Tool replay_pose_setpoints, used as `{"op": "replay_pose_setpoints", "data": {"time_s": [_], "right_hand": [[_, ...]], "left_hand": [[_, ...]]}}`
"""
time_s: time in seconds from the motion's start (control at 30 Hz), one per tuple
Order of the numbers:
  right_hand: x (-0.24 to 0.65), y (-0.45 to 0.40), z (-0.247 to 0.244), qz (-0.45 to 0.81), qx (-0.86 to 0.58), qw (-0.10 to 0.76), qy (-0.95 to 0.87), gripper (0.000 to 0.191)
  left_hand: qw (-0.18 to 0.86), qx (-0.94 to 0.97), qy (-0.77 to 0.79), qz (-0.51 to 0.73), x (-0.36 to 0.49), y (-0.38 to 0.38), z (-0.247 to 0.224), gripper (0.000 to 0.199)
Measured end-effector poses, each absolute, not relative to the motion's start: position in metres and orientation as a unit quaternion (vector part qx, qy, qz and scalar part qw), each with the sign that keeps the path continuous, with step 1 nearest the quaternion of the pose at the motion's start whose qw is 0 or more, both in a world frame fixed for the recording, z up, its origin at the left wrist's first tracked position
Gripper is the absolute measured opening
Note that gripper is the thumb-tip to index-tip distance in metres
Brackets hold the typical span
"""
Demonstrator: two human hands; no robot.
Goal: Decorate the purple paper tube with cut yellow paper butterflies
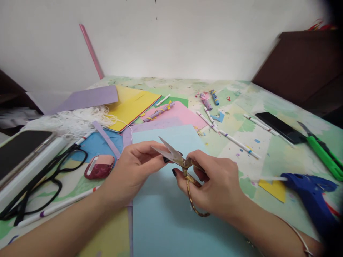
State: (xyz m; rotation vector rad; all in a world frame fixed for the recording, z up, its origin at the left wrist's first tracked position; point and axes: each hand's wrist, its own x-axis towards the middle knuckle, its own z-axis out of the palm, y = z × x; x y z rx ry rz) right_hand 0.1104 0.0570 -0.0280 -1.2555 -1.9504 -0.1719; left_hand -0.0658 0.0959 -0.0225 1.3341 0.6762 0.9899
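Observation:
My right hand [214,178] grips a pair of scissors [184,163] by its gold patterned handles. The blades are spread apart and point up and to the left. Just behind the blades, my left hand [142,164] is closed in a pinch, its fingertips partly covered by the scissors. Whatever those fingers hold, if anything, is hidden or too small to make out. Both hands hover over a light blue paper sheet [160,221]. A red and pink earphone case [99,166] lies left of my left hand.
Left lie black glasses [57,178], a phone [21,153] and white string [69,121]. Coloured papers [136,103] and a rolled purple paper [159,111] are behind. White paper sticks [238,144], another phone [280,126], a green cutter [324,155] and a blue glue gun [305,192] lie right.

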Motion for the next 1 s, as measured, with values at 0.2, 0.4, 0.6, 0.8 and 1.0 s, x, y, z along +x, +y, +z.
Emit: {"op": "replay_pose_setpoints", "data": {"time_s": [0.2, 0.4, 0.6, 0.8, 1.0], "right_hand": [[0.1102, 0.0575, -0.0274, -0.086, -0.503, 0.383, -0.77, 0.013], [0.1103, 0.0584, -0.0269, -0.098, -0.496, 0.39, -0.769, 0.014], [0.111, 0.0585, -0.0265, -0.104, -0.501, 0.38, -0.771, 0.015], [0.1114, 0.0595, -0.0259, -0.117, -0.504, 0.375, -0.77, 0.017], [0.1114, 0.0595, -0.0249, -0.127, -0.5, 0.377, -0.77, 0.017]], "left_hand": [[0.632, 0.574, 0.306, 0.421, -0.0662, 0.094, -0.0206, 0.013], [0.626, 0.575, 0.316, 0.42, -0.0652, 0.095, -0.0204, 0.012], [0.61, 0.59, 0.327, 0.417, -0.0678, 0.0953, -0.0191, 0.012], [0.587, 0.597, 0.345, 0.424, -0.0694, 0.0949, -0.0167, 0.01], [0.569, 0.599, 0.369, 0.426, -0.0702, 0.0941, -0.0156, 0.008]]}}
